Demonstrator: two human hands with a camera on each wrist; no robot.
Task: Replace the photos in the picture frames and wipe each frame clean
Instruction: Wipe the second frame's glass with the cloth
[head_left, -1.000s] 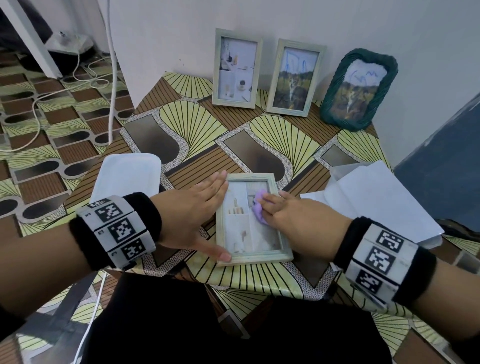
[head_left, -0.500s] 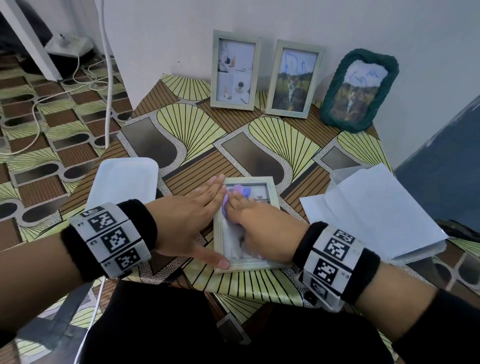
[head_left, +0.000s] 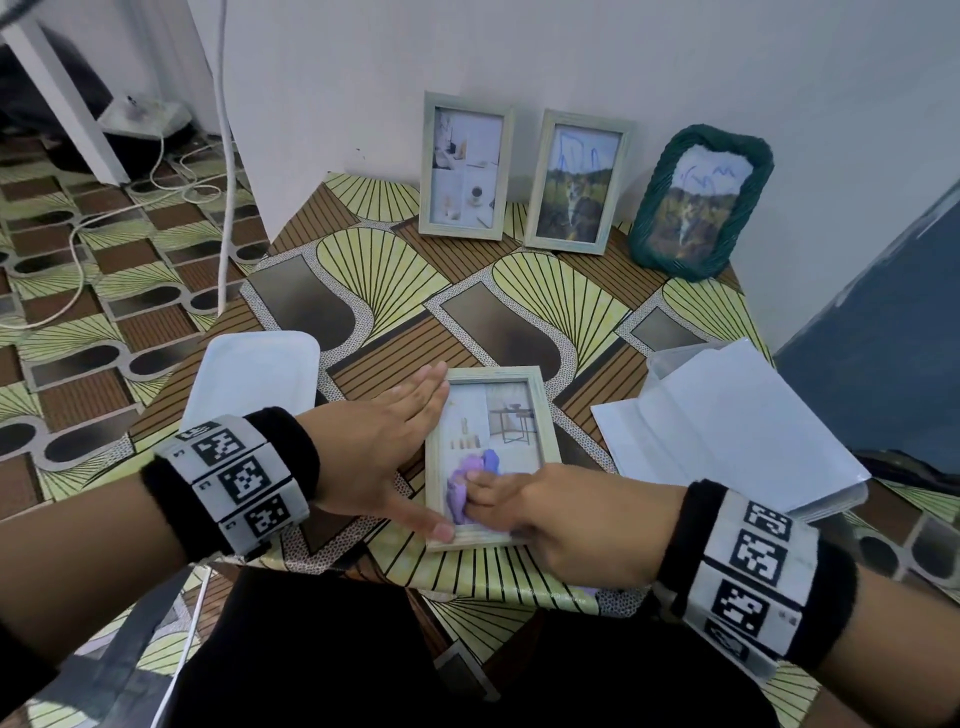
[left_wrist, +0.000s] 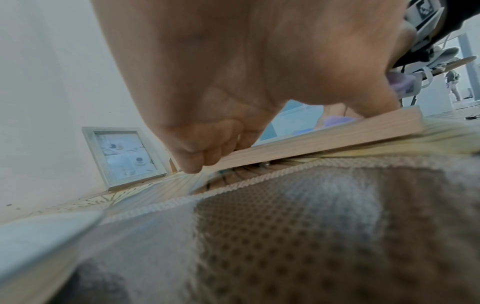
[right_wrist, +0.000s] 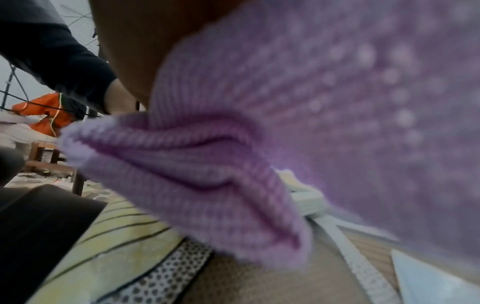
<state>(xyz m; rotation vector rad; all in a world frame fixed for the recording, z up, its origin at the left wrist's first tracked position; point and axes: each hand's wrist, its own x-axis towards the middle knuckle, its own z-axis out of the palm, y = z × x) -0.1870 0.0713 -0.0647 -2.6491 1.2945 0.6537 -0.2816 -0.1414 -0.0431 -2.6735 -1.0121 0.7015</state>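
Observation:
A pale green picture frame (head_left: 540, 415) lies flat near the table's front edge, its wooden side (left_wrist: 324, 142) seen from the left wrist. My left hand (head_left: 395, 457) lies flat along its left edge, fingers straight, thumb at the bottom left corner. My right hand (head_left: 550, 509) grips a purple cloth (head_left: 470, 480) and presses it on the glass at the frame's lower left. The cloth (right_wrist: 285, 133) fills the right wrist view. Against the wall stand two pale frames (head_left: 466, 166) (head_left: 576, 184) and a green woven frame (head_left: 698, 202).
A white plastic lid (head_left: 254, 374) lies left of my left hand. A clear box with white sheets (head_left: 727, 426) sits at the right. The patterned table (head_left: 395, 280) ends just before my lap. Cables (head_left: 78, 249) trail on the floor at left.
My right hand has drawn the cloth from the top of the glass down to its lower left. The left hand stays along the frame's left edge.

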